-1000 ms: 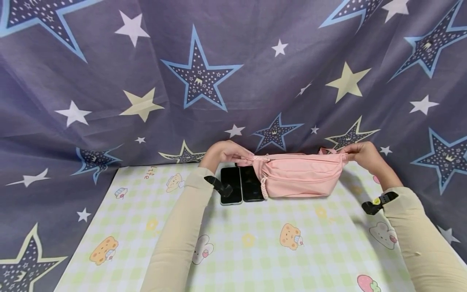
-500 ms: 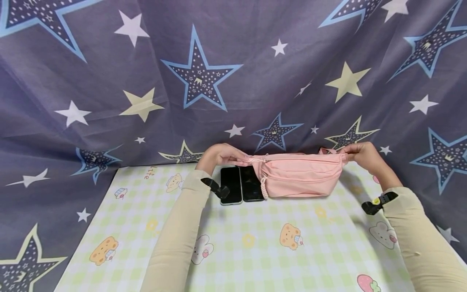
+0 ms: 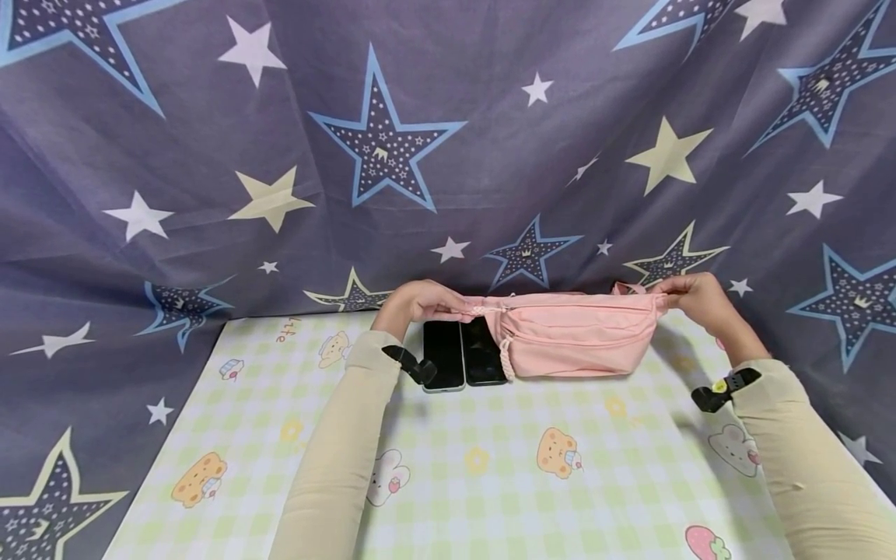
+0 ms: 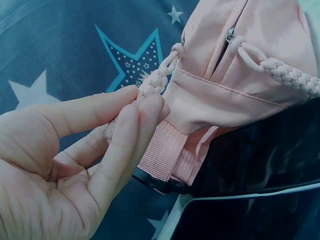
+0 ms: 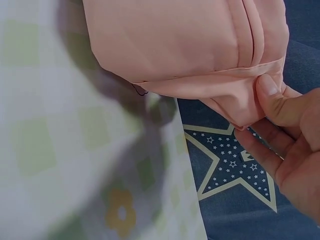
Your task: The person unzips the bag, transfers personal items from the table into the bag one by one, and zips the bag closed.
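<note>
A pink waist bag stands at the table's back edge, with a braided cord on each of two zipper pulls. My left hand pinches the upper cord between thumb and fingers, left of the bag; the left wrist view shows this closely. The other cord hangs free. My right hand grips the bag's right end, thumb on the front and fingers behind, as the right wrist view shows. The upper zipper's teeth cannot be made out.
Two dark phones, one with a pale edge and one black, lie side by side left of the bag, whose end overlaps the black one. A starry curtain hangs behind the checked table.
My left hand has moved a little left and slightly down, drawing the cord away from the bag. The bag and my right hand have stayed nearly still.
</note>
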Demonstrator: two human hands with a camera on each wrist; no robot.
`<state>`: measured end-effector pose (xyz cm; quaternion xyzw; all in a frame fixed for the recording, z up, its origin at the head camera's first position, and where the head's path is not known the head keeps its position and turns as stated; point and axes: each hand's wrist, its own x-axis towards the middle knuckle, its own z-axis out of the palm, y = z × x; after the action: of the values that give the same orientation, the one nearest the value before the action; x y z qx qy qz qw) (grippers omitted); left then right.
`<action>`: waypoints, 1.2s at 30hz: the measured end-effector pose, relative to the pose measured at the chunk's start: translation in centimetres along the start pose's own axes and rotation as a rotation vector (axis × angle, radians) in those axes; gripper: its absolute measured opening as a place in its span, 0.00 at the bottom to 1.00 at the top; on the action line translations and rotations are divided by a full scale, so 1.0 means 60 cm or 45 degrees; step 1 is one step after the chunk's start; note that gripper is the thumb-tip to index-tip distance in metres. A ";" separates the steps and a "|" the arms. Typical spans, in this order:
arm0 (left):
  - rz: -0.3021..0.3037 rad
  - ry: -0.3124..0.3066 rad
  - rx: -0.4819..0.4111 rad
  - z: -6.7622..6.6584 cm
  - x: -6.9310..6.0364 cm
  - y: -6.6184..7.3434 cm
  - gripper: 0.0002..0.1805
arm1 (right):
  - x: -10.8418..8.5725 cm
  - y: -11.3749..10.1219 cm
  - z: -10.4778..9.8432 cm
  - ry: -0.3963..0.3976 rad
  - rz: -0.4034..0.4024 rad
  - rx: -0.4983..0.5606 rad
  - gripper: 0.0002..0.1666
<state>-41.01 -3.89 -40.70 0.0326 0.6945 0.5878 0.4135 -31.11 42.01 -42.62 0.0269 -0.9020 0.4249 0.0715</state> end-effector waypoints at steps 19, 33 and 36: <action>0.045 0.025 -0.092 -0.015 0.000 -0.033 0.25 | 0.000 0.010 0.007 0.122 -0.023 -0.033 0.11; 0.110 0.236 -0.058 0.044 0.024 -0.055 0.09 | -0.013 0.006 0.005 0.036 0.019 0.080 0.17; 0.101 0.267 -0.018 0.057 0.026 -0.057 0.13 | -0.013 0.005 0.006 0.016 0.031 0.109 0.18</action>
<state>-38.44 -1.41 -44.34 -0.0044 0.7280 0.6088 0.3153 -30.40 41.95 -43.20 0.0162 -0.8828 0.4640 0.0707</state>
